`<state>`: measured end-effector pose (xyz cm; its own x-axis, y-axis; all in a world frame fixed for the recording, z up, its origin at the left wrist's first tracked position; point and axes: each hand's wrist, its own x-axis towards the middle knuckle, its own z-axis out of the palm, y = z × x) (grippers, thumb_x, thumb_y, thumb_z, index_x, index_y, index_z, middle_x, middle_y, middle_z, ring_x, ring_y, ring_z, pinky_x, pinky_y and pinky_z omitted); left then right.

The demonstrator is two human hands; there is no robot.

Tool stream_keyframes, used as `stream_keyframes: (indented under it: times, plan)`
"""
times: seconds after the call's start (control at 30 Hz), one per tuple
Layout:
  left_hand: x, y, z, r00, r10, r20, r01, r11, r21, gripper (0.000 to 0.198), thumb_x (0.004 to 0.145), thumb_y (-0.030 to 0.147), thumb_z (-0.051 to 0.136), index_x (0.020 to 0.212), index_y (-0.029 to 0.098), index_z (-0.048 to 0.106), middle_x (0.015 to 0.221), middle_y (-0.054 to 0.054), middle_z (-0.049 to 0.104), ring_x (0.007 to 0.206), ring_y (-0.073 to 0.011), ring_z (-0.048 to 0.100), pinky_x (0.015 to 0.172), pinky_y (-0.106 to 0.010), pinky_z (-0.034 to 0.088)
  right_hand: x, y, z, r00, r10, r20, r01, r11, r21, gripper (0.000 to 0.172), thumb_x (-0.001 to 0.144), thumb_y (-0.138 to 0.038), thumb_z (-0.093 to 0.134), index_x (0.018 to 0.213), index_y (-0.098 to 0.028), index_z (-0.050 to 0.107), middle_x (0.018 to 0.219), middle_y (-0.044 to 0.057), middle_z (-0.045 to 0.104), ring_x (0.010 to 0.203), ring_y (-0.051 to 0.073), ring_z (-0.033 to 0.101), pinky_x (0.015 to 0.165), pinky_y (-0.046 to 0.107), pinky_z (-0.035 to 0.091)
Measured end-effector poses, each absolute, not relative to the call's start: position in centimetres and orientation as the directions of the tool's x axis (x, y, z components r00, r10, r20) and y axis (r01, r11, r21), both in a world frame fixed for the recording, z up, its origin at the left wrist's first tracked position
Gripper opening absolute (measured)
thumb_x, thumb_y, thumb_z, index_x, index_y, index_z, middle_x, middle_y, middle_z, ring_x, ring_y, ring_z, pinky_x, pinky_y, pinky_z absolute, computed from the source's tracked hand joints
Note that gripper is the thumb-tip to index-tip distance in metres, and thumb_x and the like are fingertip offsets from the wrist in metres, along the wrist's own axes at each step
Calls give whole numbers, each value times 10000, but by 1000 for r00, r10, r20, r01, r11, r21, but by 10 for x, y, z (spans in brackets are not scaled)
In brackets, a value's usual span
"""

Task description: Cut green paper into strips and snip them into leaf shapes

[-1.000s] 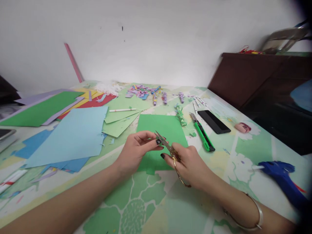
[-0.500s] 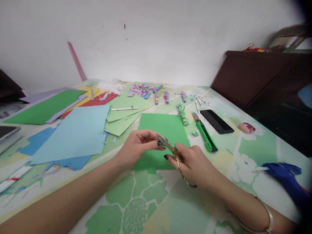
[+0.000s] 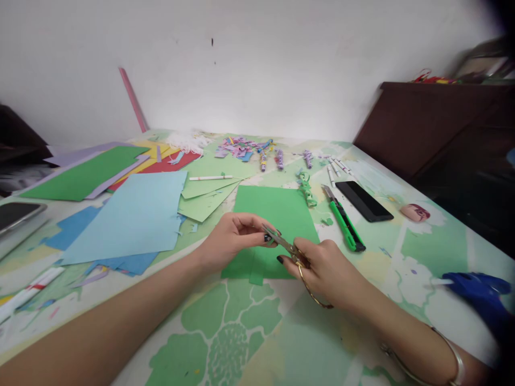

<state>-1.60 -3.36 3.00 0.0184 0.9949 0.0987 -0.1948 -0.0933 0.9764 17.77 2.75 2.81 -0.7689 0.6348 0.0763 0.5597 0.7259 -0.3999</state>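
Note:
My right hand (image 3: 322, 265) grips a pair of scissors (image 3: 281, 241) with gold-coloured handles, blades pointing up and left. The blade tips reach the fingertips of my left hand (image 3: 237, 238), which is closed in a pinch. A small bit of green paper seems to sit between those fingers, mostly hidden by them and the blades. Beneath both hands lies a green sheet of paper (image 3: 277, 209), with a narrow green paper strip (image 3: 256, 271) across its near edge. A curly green paper roll (image 3: 307, 190) rests by the sheet's far right corner.
On the right are a green utility knife (image 3: 344, 222), a black phone (image 3: 364, 201), an eraser-like lump (image 3: 416, 212) and a blue glue gun (image 3: 475, 289). To the left spread light blue paper (image 3: 132, 214) and other coloured sheets. Paper scraps (image 3: 241, 146) pile up at the back.
The whole view has shifted slightly, so everything appears a little further right. Both hands keep nearly the same pose, and the scissors are still at the left fingertips.

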Motion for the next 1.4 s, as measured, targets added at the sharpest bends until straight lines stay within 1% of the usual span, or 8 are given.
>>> stream_keyframes:
  times: [0.4, 0.77, 0.9, 0.97, 1.03, 1.13, 1.23, 1.4]
  plan:
    - [-19, -34, 32, 20, 999, 34, -88, -32, 996, 73, 714, 154, 677, 780, 143, 708, 836, -64, 714, 795, -169, 656, 792, -311, 499, 177, 31, 26, -774, 621, 121, 561, 762, -322, 314, 838, -385, 454, 603, -194, 372, 469, -40, 378, 442, 98, 342, 478, 244, 198]
    - [-18, -33, 31, 39, 999, 28, -104, -24, 994, 76, 716, 158, 666, 777, 130, 702, 790, -68, 714, 780, -176, 657, 793, -326, 495, 179, 31, 29, -761, 643, 89, 606, 753, -257, 319, 833, -384, 450, 594, -199, 347, 440, -43, 333, 422, 100, 305, 470, 246, 175]
    - [-18, -32, 32, 64, 997, 34, -80, -29, 996, 68, 737, 161, 644, 767, 129, 696, 802, -74, 709, 801, -180, 650, 804, -338, 489, 180, 35, 28, -761, 631, 151, 573, 762, -301, 325, 831, -372, 462, 579, -199, 351, 439, -46, 315, 425, 97, 281, 466, 247, 172]
    - [-18, -31, 33, 67, 997, 37, -36, -35, 999, 78, 753, 167, 631, 776, 128, 695, 811, -77, 704, 807, -179, 645, 796, -332, 486, 179, 38, 29, -737, 653, 175, 543, 726, -422, 350, 825, -382, 479, 561, -198, 340, 428, -49, 320, 418, 92, 296, 454, 238, 190]
    - [-17, -31, 33, 42, 997, 69, 24, -70, 997, 71, 756, 169, 631, 768, 133, 691, 846, -80, 693, 821, -175, 633, 783, -319, 485, 177, 39, 31, -703, 706, 85, 487, 565, -666, 370, 834, -429, 469, 566, -202, 353, 382, -63, 322, 365, 85, 315, 413, 221, 217]
    - [-13, -32, 33, -27, 972, 233, 148, -227, 963, 55, 753, 177, 645, 752, 153, 694, 906, -82, 654, 860, -179, 607, 789, -318, 481, 173, 36, 35, -689, 702, -180, 320, 72, -945, 335, 839, -484, 433, 661, -200, 449, 324, -102, 295, 256, 75, 276, 313, 200, 216]
    - [-7, -36, 34, -70, 887, 457, 381, -400, 834, 78, 764, 176, 641, 770, 191, 717, 898, -71, 594, 878, -184, 573, 811, -334, 462, 169, 30, 38, -763, 576, -292, 184, -240, -953, 233, 817, -395, 476, 759, -176, 533, 325, -124, 277, 229, 61, 226, 263, 180, 199]
    - [-1, -42, 32, -22, 750, 661, 554, -541, 632, 164, 791, 154, 613, 825, 252, 739, 807, -45, 510, 795, -169, 534, 708, -316, 470, 168, 24, 38, -842, 446, -304, 77, -457, -886, 176, 776, -333, 503, 720, -171, 542, 329, -125, 279, 245, 45, 195, 251, 152, 182]
